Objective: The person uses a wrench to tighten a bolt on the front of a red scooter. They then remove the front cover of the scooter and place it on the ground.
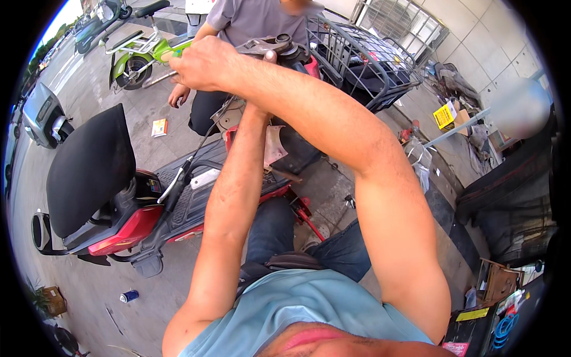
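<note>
My right hand [199, 64] is closed at the upper left, with my forearm crossing over my left one. A thin metal rod [159, 79] sticks out from beside its fist; the rod's other end is hidden. My left hand [269, 58] is mostly behind the right forearm. Only its thumb shows, close to a grey metal part [264, 45], and its fingers are hidden. Under my arms stands a red scooter [131, 229] with a ribbed black footboard [193, 178]. Cables run up from it toward my hands, and its rear section is partly covered by my arms.
Another person in a grey shirt [256, 21] crouches opposite, one hand [178, 95] hanging low. A wire basket [372, 65] stands at the upper right. A green bike [134, 62] is parked behind. A blue can [128, 296] and a small box [159, 128] lie on the paving.
</note>
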Available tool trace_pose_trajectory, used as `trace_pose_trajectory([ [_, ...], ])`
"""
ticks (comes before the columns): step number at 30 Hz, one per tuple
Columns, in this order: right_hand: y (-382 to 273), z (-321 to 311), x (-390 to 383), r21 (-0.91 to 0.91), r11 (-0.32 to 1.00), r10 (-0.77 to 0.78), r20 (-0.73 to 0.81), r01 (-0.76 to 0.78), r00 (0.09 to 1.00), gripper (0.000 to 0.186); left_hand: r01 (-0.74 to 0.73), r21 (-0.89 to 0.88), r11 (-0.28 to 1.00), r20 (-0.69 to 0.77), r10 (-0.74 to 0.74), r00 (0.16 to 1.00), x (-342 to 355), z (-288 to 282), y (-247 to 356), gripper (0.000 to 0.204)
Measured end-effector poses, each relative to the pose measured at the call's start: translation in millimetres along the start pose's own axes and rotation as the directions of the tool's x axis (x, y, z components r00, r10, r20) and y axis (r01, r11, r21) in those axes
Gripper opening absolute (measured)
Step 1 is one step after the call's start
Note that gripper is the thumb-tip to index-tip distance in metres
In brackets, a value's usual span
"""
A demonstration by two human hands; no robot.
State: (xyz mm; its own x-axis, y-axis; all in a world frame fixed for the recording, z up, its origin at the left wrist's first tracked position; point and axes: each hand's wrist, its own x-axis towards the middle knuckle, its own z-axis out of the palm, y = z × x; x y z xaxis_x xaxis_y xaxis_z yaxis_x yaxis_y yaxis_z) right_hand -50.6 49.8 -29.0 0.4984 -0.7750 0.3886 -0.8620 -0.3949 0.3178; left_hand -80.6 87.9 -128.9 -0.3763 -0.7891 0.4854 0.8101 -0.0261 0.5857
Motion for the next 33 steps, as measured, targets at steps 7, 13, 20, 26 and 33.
trace_pose_trajectory([
  [7,77,-9,53,0.207,0.863,0.413,0.236,-0.461,0.879,0.059,0.231,0.069,0.97,0.043,-0.235,0.971,5,-5,16,0.046],
  [13,163,-18,61,0.461,0.557,0.499,0.479,-0.691,0.722,0.031,0.109,0.082,0.991,0.07,-0.115,0.991,22,-5,6,0.054],
  [20,188,-41,24,0.659,0.33,0.774,0.221,-0.675,0.594,0.028,0.109,0.11,0.988,-0.026,-0.107,0.994,14,20,24,0.043],
  [26,195,-72,-46,0.893,0.193,0.95,-0.065,-0.407,0.307,0.029,0.164,0.057,0.985,-0.025,-0.162,0.986,12,24,27,0.043],
  [33,119,-92,-146,0.983,0.173,0.984,-0.171,0.057,-0.038,0.036,0.055,0.075,0.996,0.006,-0.056,0.998,15,10,8,0.043],
])
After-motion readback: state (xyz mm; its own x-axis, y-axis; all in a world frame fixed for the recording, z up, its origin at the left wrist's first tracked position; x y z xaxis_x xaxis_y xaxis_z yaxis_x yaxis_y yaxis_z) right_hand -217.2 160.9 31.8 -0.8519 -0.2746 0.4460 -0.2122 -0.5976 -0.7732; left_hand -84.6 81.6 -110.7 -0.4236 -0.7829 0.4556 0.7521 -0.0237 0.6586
